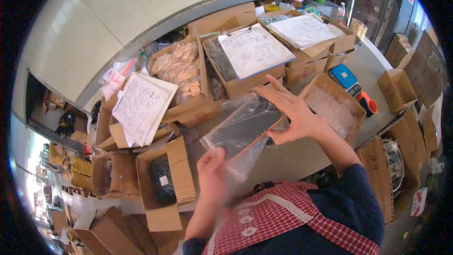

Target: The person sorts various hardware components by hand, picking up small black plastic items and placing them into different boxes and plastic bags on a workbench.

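A dark, flat rectangular piece with an orange edge (245,125) is held tilted over the table, partly inside a clear plastic bag (239,169). I cannot make out exactly what the piece is. My left hand (211,170) is closed on the bag near its lower left end, thumb on top. From the other side, my right hand (297,115) grips the upper right end of the piece between thumb and fingers. Some of the right fingers are hidden behind it.
Behind my hands stand cardboard boxes, one with bagged copper-coloured parts (181,68). Clipboards with papers (255,49) lie across others. At right are a box of clear bags (332,113), a blue scale (344,76) and an orange tape dispenser (368,104). An open box (177,174) sits left.
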`<state>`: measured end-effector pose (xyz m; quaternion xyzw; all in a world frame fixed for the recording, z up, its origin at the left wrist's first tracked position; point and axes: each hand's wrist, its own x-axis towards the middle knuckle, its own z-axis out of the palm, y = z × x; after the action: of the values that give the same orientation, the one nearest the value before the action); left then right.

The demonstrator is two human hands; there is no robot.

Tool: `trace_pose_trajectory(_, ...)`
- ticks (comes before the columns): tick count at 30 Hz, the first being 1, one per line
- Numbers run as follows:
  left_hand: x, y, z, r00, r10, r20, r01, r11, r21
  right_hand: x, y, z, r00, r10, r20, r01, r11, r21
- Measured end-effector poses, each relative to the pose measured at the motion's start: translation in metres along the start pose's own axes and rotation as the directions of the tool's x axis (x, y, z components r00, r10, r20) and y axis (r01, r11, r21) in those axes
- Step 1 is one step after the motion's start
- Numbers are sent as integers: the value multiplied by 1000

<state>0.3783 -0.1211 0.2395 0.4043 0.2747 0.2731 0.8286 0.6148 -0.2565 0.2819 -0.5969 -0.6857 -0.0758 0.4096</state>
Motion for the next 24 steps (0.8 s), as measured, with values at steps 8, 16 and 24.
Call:
trace_pose_trajectory(8,1,-14,-6,994,109,-31,-109,994,-3,-3,8,1,992,129,-3,-125,960,252)
trace_pose_trajectory(16,0,-24,-1,973,216,-78,-211,975,71,-40,10,56,878,444,178,-284,185,941)
trace_pose_trajectory(24,2,-35,15,977,205,-50,-207,978,-35,-51,-34,101,845,454,282,-344,58,937)
